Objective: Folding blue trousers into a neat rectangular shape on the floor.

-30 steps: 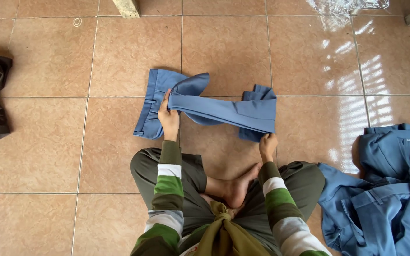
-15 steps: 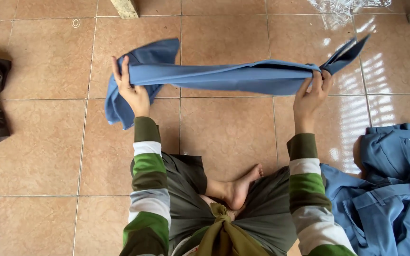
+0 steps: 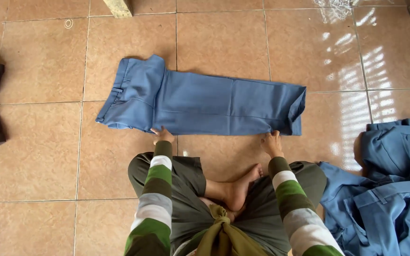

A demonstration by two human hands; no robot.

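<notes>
Head view shows blue pants [image 3: 200, 102] lying flat on the floor [image 3: 39, 156], not yet folded, left hand [image 3: 162, 135] and right hand [image 3: 272, 143] pressing their near edge, fingers open, gripping nothing.

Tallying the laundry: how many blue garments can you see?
At least 2: trousers flat at both hands; a heap at right, possibly holding several.

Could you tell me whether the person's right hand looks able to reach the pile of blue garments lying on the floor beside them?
Probably yes. The right hand rests at the near edge of the blue trousers, and the pile of blue garments lies just to its right beside the knee, with only bare tiled floor between.
</notes>
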